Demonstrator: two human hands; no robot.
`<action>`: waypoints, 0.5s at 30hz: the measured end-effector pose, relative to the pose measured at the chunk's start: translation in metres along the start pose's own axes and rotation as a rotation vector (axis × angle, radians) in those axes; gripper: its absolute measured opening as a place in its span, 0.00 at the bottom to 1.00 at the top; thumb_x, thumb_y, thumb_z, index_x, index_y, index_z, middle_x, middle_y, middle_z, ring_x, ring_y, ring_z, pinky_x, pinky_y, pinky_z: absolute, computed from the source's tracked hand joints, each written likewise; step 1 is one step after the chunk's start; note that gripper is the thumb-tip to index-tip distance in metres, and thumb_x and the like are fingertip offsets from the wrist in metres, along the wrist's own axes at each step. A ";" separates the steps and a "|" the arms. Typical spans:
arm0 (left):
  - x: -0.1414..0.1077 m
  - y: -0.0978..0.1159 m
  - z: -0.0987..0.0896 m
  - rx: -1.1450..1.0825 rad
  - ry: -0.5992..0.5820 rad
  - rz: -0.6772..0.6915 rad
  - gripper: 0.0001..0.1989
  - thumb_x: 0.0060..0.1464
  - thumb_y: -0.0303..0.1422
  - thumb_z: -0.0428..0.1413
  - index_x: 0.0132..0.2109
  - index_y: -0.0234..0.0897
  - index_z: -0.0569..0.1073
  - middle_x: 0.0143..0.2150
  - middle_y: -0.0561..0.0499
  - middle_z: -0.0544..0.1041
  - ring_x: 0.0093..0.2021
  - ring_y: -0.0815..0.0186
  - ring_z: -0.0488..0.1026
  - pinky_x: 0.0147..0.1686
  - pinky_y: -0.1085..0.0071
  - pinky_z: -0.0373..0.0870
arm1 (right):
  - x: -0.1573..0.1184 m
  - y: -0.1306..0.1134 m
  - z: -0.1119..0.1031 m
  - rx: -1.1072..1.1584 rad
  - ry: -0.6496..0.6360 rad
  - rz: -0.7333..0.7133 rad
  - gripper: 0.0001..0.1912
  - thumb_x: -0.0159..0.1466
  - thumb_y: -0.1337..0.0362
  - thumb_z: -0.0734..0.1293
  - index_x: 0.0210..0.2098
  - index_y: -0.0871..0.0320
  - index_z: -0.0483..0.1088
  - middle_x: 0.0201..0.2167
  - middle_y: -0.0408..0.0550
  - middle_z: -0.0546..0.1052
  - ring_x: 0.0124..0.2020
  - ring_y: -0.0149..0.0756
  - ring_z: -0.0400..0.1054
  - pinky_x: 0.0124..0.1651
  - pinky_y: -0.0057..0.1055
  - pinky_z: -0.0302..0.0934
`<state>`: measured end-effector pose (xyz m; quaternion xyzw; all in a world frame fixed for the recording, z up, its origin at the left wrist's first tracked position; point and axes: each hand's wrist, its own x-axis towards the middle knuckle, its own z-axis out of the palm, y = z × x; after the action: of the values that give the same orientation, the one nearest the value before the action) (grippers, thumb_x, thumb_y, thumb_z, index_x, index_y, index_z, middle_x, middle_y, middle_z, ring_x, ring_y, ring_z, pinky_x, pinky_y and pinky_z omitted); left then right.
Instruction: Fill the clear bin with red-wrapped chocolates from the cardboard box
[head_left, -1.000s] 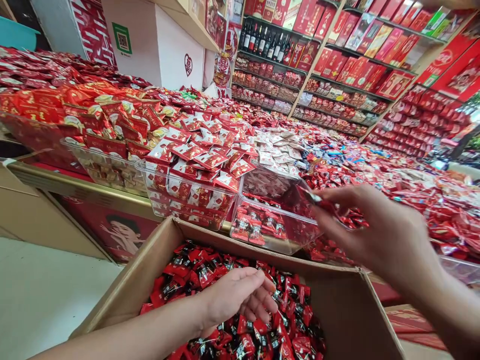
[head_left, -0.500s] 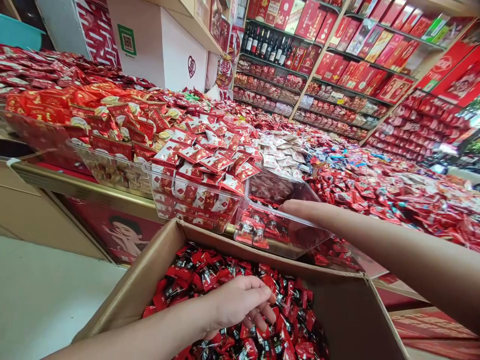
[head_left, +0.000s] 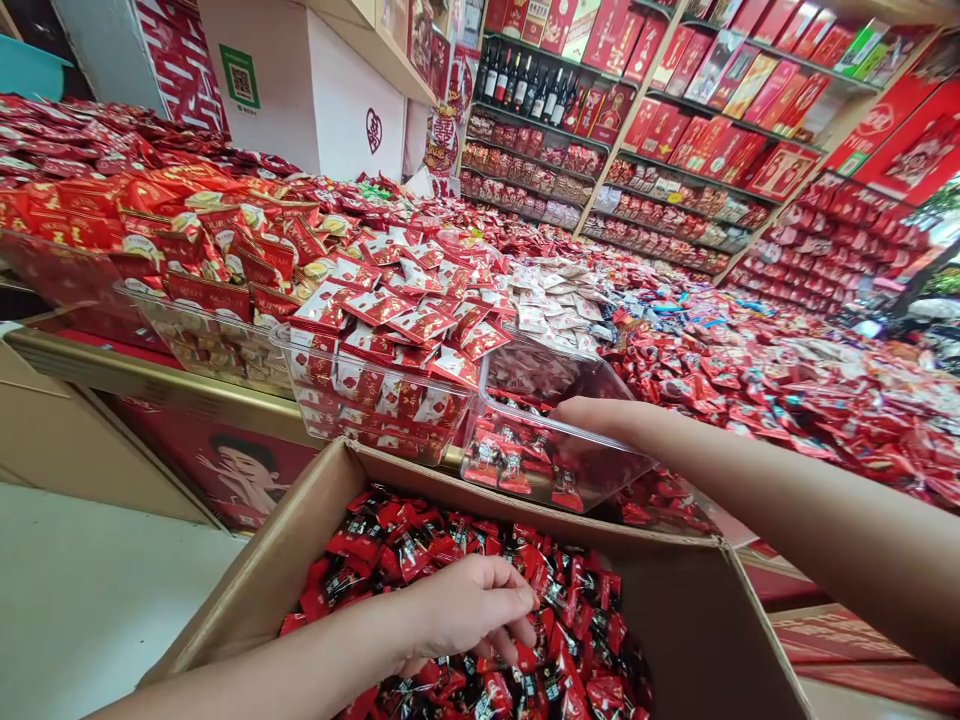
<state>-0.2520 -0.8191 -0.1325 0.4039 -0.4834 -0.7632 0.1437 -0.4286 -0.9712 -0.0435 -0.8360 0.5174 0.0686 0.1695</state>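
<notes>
Over the open cardboard box (head_left: 225, 590) is my left hand (head_left: 480, 605), thumb against the forefinger and the other fingers curled down at the wrapped candies (head_left: 420, 550). Whatever it may hold is hidden. These candies have red and black wrappers and lie in a heap. My right hand (head_left: 589, 415) reaches over the rim of a clear plastic bin (head_left: 607, 480); its fingers go down inside and are mostly hidden. Some red and black wrapped candies (head_left: 514, 465) rest in the bottom of that bin.
Left of the bin, a clear container (head_left: 375, 395) is heaped with red and white packets. Another tub (head_left: 210, 330) holds durian-labelled packets. Candy heaps (head_left: 720, 370) spread behind and right. Tall shelves (head_left: 630, 120) with boxes and bottles stand at the back.
The fingers of my left hand have drawn closer together above the candies. A red candy now shows lower inside the bin under my right hand. The view has shifted slightly.
</notes>
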 end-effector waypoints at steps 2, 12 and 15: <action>0.003 -0.006 -0.001 0.056 0.000 0.007 0.12 0.47 0.38 0.48 0.36 0.35 0.65 0.32 0.49 0.73 0.27 0.71 0.68 0.26 0.76 0.57 | -0.002 -0.002 -0.006 -0.153 -0.033 -0.057 0.02 0.43 0.69 0.65 0.20 0.60 0.68 0.18 0.43 0.69 0.20 0.29 0.60 0.22 0.25 0.51; -0.004 -0.020 -0.006 0.914 0.064 0.143 0.15 0.46 0.36 0.46 0.41 0.38 0.69 0.37 0.45 0.72 0.37 0.57 0.68 0.35 0.63 0.62 | -0.092 -0.053 -0.050 0.140 0.293 -0.216 0.09 0.54 0.59 0.59 0.26 0.58 0.66 0.19 0.40 0.69 0.20 0.24 0.61 0.22 0.21 0.54; -0.009 -0.026 -0.006 1.265 0.023 0.108 0.17 0.42 0.35 0.50 0.40 0.32 0.71 0.38 0.37 0.70 0.39 0.50 0.66 0.37 0.58 0.62 | -0.128 -0.071 -0.006 0.403 -0.037 -0.339 0.08 0.55 0.60 0.60 0.26 0.56 0.66 0.22 0.40 0.71 0.24 0.25 0.64 0.24 0.20 0.58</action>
<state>-0.2372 -0.8049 -0.1512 0.3940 -0.8589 -0.3175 -0.0794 -0.4239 -0.8362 0.0143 -0.8587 0.3697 -0.0499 0.3513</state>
